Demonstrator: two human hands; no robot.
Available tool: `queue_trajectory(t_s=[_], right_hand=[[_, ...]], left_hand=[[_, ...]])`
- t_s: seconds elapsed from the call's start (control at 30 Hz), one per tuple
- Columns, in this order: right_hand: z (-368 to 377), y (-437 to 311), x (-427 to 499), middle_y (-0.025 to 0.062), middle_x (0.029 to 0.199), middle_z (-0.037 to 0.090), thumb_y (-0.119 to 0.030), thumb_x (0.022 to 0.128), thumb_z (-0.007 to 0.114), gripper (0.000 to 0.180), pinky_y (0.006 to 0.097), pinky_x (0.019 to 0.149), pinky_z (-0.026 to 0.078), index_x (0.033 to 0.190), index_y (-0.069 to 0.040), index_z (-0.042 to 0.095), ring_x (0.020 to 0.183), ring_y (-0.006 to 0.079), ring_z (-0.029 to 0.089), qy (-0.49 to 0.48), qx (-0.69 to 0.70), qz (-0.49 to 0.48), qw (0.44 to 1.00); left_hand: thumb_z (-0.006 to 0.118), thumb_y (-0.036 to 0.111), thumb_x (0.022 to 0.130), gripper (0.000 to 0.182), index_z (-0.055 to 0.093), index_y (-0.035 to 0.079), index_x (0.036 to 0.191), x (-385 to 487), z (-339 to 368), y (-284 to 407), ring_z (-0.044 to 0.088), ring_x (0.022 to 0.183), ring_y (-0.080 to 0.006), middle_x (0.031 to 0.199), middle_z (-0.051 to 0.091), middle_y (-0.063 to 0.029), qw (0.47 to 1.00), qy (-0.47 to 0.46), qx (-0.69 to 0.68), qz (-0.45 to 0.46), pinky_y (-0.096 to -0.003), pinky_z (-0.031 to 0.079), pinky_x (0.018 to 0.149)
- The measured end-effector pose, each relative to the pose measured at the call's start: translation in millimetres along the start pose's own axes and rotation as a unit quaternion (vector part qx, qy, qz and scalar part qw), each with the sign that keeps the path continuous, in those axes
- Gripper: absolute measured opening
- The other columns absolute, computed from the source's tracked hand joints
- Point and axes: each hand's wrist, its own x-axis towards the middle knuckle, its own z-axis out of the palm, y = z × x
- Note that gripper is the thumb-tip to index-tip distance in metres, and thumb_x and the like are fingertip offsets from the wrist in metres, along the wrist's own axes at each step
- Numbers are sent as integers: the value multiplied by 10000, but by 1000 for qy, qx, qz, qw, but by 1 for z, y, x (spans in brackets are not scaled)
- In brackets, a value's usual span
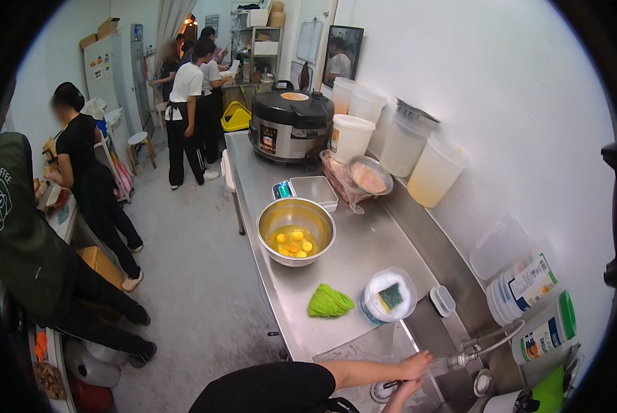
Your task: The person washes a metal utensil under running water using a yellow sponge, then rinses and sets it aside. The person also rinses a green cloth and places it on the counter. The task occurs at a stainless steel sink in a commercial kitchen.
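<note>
My left hand (417,364) and my right hand (410,388) are close together over the metal sink (357,351), under the spray faucet head (455,361). A small dark thing (391,384) shows beside my right hand; whether I grip it is unclear. The fingers of both hands are partly hidden. On the counter near the sink stands a clear tub of suds (409,311) with a green-and-yellow sponge (391,298) in it. A crumpled green cloth (330,301) lies left of the tub. Further off, a steel bowl (267,245) holds several cracked eggs (298,236).
Behind the bowl are a digital scale (313,191), a large electric cooker (290,124), a strainer with pale pink contents (369,178) and tall plastic containers (437,170). A dressing jug (543,335) stands by the faucet. Several people, one in a green vest (25,227), stand to the left.
</note>
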Motion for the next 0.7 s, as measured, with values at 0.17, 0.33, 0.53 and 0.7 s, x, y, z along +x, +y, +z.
queue_trajectory(t_s=[0.17, 0.33, 0.53, 0.7], right_hand=[[7, 5, 22, 122, 981, 545, -192, 874, 395, 273, 321, 749, 469, 1071, -24, 479, 874, 222, 562, -56, 77, 73, 993], [5, 1, 27, 122, 983, 546, -193, 863, 388, 276, 326, 746, 474, 1059, -26, 486, 879, 228, 566, -66, 157, 216, 961], [-1, 2, 21, 127, 1020, 526, -100, 810, 415, 267, 336, 791, 471, 1054, -19, 485, 918, 229, 554, -43, 88, 247, 964], [9, -10, -11, 119, 995, 527, -101, 806, 428, 245, 335, 688, 497, 1036, -27, 473, 847, 225, 570, -51, 187, 270, 943]], left_hand=[[470, 161, 808, 387, 417, 2, 1157, -11, 11, -5, 346, 1185, -321, 1279, 355, -148, 992, 63, 45, 97, -395, 343, 949], [472, 220, 823, 396, 436, 13, 1159, -31, 14, -24, 346, 1188, -313, 1268, 360, -157, 987, 79, 83, 110, -413, 340, 946], [444, 262, 837, 292, 539, 29, 983, -31, 0, -29, 548, 949, -310, 1052, 536, -168, 996, -10, 81, -26, -409, 466, 753], [442, 248, 822, 266, 563, 16, 868, -31, -9, -35, 603, 772, -337, 848, 605, -177, 997, -15, 78, -24, -428, 484, 662]])
